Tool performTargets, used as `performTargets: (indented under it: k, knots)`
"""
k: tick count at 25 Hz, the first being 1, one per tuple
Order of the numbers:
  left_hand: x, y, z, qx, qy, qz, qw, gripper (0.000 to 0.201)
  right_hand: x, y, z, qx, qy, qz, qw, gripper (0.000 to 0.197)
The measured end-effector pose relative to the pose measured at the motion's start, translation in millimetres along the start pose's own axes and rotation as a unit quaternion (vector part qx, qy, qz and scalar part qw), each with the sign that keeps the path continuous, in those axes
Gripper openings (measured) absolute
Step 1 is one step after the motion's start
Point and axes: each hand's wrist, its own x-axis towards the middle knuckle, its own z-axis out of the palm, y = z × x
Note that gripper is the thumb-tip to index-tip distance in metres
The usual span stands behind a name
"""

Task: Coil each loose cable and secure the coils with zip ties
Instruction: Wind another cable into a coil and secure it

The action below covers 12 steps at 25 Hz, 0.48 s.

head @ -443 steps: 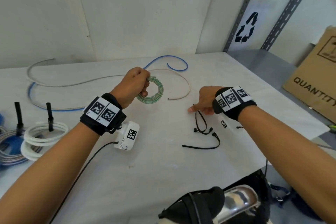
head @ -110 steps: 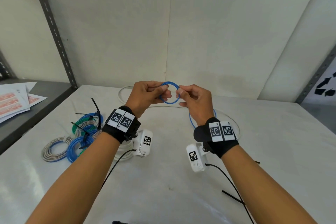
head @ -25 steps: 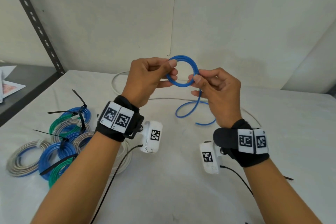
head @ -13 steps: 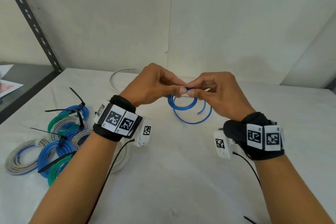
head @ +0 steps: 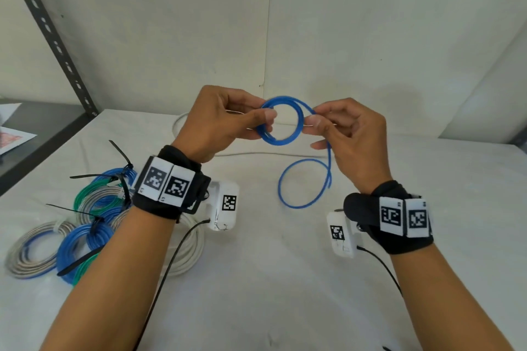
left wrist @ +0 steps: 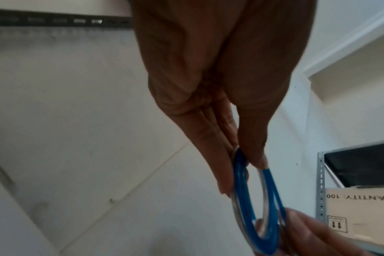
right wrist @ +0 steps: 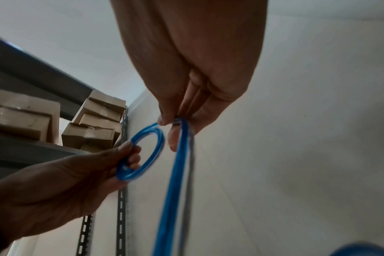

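Both hands are raised above the white tabletop [head: 285, 279], sharing a small coil of blue cable [head: 281, 124]. The left hand [head: 219, 122] has a narrow grip on the coil's left side, thumb on the near face and fingers behind it; the left wrist view shows the cable [left wrist: 243, 194] pinched between thumb and fingers. The right hand [head: 349, 134] pinches the coil's right side the same way, thumb and forefinger tight on the strand where it leaves the coil. From that pinch the loose tail [head: 302, 188] hangs down and curls into 1 open loop over the tabletop (whether it touches the surface is hard to tell). In the right wrist view the blue strand [right wrist: 175, 173] runs down past the camera, with the coil held to the left of it.

A loose white cable [head: 256, 154] lies on the tabletop behind the hands, curving up at its left end. At the left sits a cluster of finished coils [head: 85, 225] in blue, green and grey, bound with black zip ties [head: 119, 168] whose tails stick out. A white coil [head: 188, 253] lies partly under the left forearm. A perforated metal shelf upright [head: 48, 28] stands at the far left.
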Motion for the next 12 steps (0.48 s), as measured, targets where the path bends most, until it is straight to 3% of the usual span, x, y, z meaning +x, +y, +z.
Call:
performTargets:
  k: [3,8,10,12]
  knots:
    - [3.1,-5.7,11.8,-0.062,0.021,-0.010,0.998,0.022,-5.9,2.0,11.8,0.072,0.011,0.011,0.997,0.015]
    - [4.4,-19.0,34.4,-0.200,0.062,-0.069,0.975,0.018,-11.1,4.3,24.5,0.186,0.057,0.091,0.977,0.023]
    - [4.0,-20.8,38.8,-0.187,0.051,-0.081,0.978,0.020,-8.9,6.4,20.2,0.181,0.065,0.099,0.976,0.020]
    - [5.6,-22.1,35.3,-0.122,0.023,-0.065,0.990,0.029,-3.9,8.5,10.6,0.099,0.031,0.060,0.993,0.014]
